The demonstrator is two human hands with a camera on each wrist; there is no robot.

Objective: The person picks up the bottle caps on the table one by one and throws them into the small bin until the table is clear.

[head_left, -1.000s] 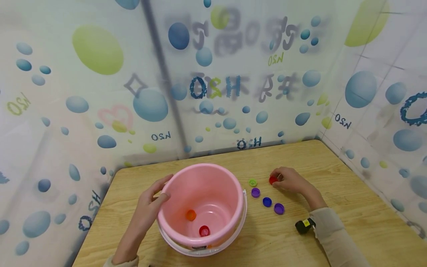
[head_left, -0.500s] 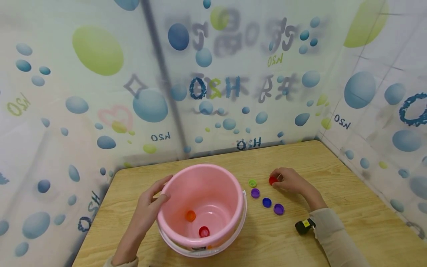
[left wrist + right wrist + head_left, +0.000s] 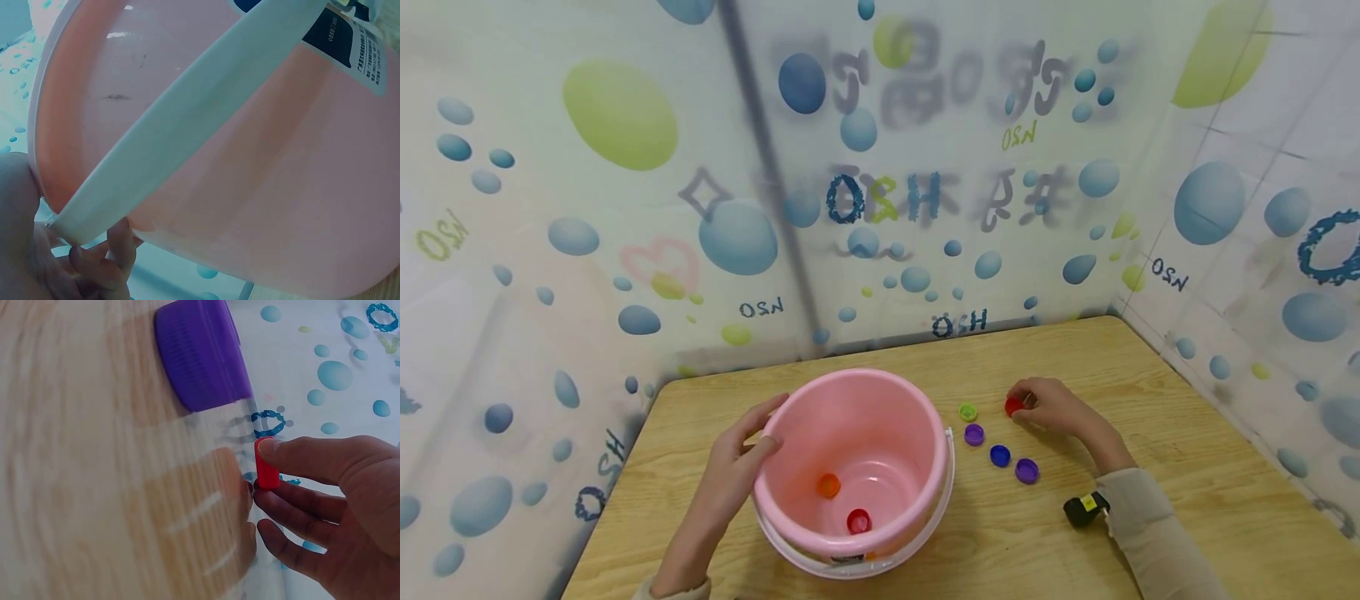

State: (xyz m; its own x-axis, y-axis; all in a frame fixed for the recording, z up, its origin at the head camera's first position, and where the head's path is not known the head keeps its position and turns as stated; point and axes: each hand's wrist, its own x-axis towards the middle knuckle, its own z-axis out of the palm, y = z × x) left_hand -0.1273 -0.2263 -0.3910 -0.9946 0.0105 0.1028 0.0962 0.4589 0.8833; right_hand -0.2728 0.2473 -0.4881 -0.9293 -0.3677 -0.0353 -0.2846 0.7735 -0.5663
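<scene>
Though narrow, grip [image 3: 1051, 405] on red cap [image 3: 269, 470]

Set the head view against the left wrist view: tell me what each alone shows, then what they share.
Only head: the right hand pinching a red cap, the green cap, blue cap and two purple caps on the table, and the orange cap and second red cap inside the bucket.
Only left wrist: fine print on the label and a dark scuff on the bucket's outside.
Both: the bucket and its handle, the left hand, and part of the table.
</scene>
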